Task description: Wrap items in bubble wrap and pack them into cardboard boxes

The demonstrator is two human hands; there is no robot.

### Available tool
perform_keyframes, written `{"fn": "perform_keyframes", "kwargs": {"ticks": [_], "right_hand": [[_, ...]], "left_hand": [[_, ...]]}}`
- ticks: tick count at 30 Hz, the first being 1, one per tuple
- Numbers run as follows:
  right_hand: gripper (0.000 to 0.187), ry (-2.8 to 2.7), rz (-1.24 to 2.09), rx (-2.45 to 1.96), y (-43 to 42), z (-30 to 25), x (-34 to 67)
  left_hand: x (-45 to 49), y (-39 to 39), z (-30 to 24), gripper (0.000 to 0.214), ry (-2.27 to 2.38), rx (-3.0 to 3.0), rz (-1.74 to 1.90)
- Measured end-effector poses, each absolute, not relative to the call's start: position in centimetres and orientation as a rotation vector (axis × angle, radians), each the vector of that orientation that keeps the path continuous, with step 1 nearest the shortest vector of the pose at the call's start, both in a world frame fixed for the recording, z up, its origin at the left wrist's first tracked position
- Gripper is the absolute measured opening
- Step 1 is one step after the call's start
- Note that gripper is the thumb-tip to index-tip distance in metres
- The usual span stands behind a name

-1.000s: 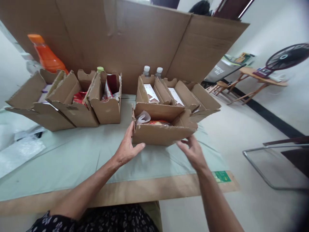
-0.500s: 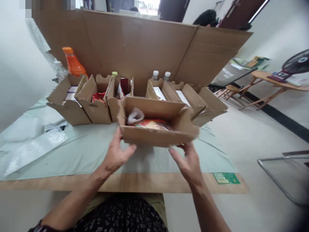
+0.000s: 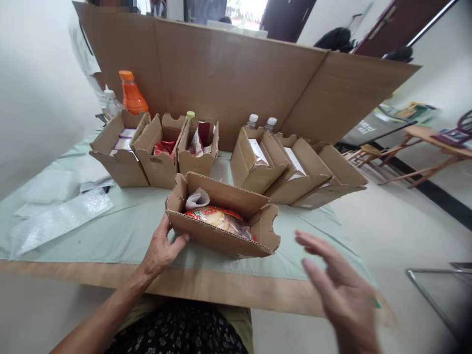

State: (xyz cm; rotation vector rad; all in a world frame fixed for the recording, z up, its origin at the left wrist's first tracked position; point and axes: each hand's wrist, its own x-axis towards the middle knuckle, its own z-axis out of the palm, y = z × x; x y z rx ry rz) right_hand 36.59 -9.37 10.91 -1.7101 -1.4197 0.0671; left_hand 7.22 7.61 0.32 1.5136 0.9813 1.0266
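An open cardboard box (image 3: 221, 238) sits near the front of the cloth-covered table, turned a little askew. Inside it lie a red-printed clear food packet (image 3: 221, 219) and a whitish rolled wrap (image 3: 197, 198). My left hand (image 3: 162, 248) grips the box's left end, its thumb along the front wall and its other fingers partly hidden behind the corner. Off to the right, apart from the box, my right hand (image 3: 337, 275) hangs over the table edge with fingers spread, holding nothing and slightly blurred.
Several similar cardboard boxes (image 3: 157, 164) stand in a row behind, split by a gap. An orange bottle (image 3: 134, 96) is at the back left, before a tall cardboard panel (image 3: 236, 73). Bubble wrap (image 3: 66, 219) lies on the left. A wooden stool (image 3: 431, 142) stands far right.
The box has come down toward me onto the table. My right hand has let go of it and moved right; my left hand stays on its left end. The view has shifted.
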Motion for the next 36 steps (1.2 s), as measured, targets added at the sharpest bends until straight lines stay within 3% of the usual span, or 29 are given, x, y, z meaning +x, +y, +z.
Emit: {"fn": "perform_keyframes", "kwargs": {"ticks": [2,5,12,15,19,22,23,26,27,31,36], "right_hand": [[0.028,-1.566,0.069,-1.638,-7.3,15.0,37.1],[0.032,-2.046,0.439,-1.468,-0.9,18.9,34.7],[0.032,-2.389,1.005,-1.126,12.7,16.1,28.4],[0.035,-2.351,0.881,-1.213,10.6,17.5,29.5],[0.037,-1.972,0.401,-1.617,0.6,19.8,34.0],[0.026,-1.613,0.155,-1.798,-6.3,16.6,37.2],[0.027,-1.514,0.162,-1.826,-7.4,14.6,37.6],[0.072,-1.406,0.471,-1.793,-6.9,7.8,37.0],[0.075,-1.370,0.551,-1.748,-6.0,6.0,36.5],[0.068,-1.184,0.573,-1.634,-4.8,2.7,35.8],[0.055,-1.035,0.398,-1.777,-9.7,2.0,37.4]], "left_hand": [[7.4,7.3,0.3,0.063,0.970,1.519,1.037],[7.5,6.9,0.4,0.060,0.962,1.522,1.055],[7.6,7.2,0.5,0.065,0.977,1.540,1.018],[7.0,7.1,0.3,0.068,0.962,1.537,0.998],[5.6,5.9,-0.3,0.073,1.047,1.539,0.997],[5.3,5.3,-0.7,0.077,1.118,1.516,0.992],[5.5,5.4,-0.8,0.077,1.121,1.508,0.984],[6.6,5.8,-0.5,0.076,1.080,1.521,0.945],[7.0,5.8,-0.4,0.075,1.069,1.529,0.939],[8.7,4.4,-0.2,0.074,1.093,1.507,0.919],[11.7,4.6,0.8,0.069,0.930,1.617,0.869]]}}
